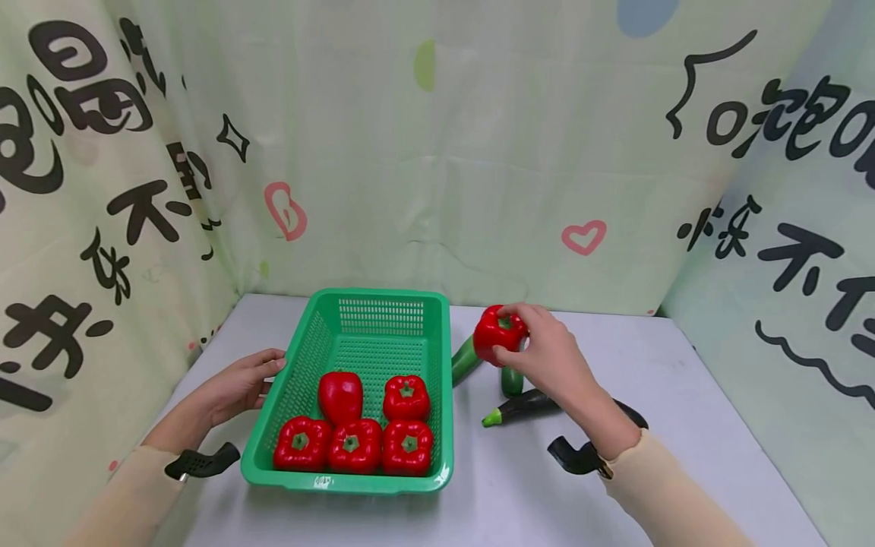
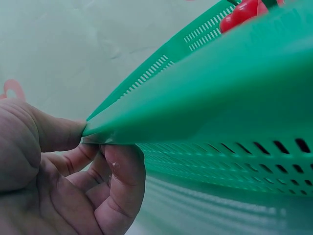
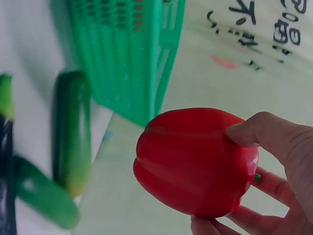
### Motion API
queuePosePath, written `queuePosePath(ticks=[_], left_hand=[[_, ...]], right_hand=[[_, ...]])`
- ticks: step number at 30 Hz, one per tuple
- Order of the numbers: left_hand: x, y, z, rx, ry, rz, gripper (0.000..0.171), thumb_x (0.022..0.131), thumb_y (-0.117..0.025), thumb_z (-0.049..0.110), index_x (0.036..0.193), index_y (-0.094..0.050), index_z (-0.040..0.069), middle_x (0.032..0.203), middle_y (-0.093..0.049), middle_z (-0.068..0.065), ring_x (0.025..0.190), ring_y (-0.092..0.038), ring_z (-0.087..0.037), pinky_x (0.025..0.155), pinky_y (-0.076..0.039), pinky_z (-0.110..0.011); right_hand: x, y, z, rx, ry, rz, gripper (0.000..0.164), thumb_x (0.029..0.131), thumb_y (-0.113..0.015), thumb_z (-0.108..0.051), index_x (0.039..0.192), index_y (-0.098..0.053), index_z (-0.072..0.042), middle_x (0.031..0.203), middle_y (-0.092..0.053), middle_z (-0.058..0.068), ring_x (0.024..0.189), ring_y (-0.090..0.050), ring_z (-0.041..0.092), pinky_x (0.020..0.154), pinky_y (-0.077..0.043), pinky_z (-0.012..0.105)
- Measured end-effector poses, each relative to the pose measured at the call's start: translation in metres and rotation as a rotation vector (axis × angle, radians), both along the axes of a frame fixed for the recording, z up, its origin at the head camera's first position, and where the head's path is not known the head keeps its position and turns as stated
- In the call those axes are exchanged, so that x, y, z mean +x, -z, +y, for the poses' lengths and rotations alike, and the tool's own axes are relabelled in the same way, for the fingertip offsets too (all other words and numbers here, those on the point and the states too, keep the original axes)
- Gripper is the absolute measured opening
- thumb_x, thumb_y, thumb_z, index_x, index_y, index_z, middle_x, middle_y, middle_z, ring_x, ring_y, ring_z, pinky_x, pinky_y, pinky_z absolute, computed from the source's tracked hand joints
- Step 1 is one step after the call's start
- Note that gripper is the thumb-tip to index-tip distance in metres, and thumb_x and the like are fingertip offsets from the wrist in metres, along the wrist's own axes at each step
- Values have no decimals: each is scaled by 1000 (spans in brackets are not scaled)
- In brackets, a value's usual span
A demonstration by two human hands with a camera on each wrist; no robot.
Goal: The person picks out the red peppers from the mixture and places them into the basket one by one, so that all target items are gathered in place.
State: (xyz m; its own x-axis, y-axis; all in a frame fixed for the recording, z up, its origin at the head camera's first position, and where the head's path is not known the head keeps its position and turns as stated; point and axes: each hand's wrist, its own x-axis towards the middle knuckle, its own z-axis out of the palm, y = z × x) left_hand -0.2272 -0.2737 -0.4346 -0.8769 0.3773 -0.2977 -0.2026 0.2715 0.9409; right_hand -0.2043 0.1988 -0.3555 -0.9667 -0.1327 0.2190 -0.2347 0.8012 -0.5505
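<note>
A green plastic basket [image 1: 446, 395] with perforated walls holds several red bell peppers [image 1: 354, 446] grouped in its near half. My left hand [image 1: 239, 386] pinches the basket's left rim, thumb on top and curled fingers underneath, as the left wrist view shows. Beyond the basket's right side, my right hand [image 1: 547, 357] grips another red bell pepper [image 3: 190, 161] by its stem end. That pepper is held up above the table, and in the head view it overlaps the green vegetables behind it.
Right of the basket lie two long green vegetables [image 3: 72, 132], like zucchini or cucumbers, and a dark eggplant [image 1: 526, 407] with a green stem, partly hidden by my right arm. Behind the white table [image 1: 683, 425] hangs a printed curtain [image 1: 437, 190].
</note>
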Motion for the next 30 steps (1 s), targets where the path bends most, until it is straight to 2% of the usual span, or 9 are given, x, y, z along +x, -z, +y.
queuePosePath(ticks=[9,16,25,30], left_hand=[[-1,1,-1,8,1,-3,52,112,-44,33,146,-34,-6,111,-68,0,98,-72,-16,87,-61,-35],[0,1,-3,4,4,-2,54,113,-42,32,150,-31,-7,112,-68,1,99,-71,-16,86,-61,-34],[0,1,-2,23,13,0,54,112,-43,33,147,-33,-7,110,-68,1,97,-72,-15,86,-61,-35],[0,1,-1,19,0,-8,52,112,-42,32,147,-34,-6,110,-68,1,97,-72,-15,86,-61,-35]], right_hand=[[6,-9,-60,-84,-126,15,49,86,-84,-23,131,-64,-16,124,-69,2,110,-62,25,83,-60,39],[11,2,-99,-75,-227,-16,45,87,-85,-27,126,-63,-20,108,-71,-3,95,-63,16,75,-56,29],[13,18,-119,-62,-349,-90,39,91,-81,-30,122,-58,-20,99,-71,-3,83,-64,11,70,-56,24],[11,19,-125,-7,-416,-101,37,91,-81,-28,118,-58,-19,100,-71,-2,85,-65,10,70,-55,20]])
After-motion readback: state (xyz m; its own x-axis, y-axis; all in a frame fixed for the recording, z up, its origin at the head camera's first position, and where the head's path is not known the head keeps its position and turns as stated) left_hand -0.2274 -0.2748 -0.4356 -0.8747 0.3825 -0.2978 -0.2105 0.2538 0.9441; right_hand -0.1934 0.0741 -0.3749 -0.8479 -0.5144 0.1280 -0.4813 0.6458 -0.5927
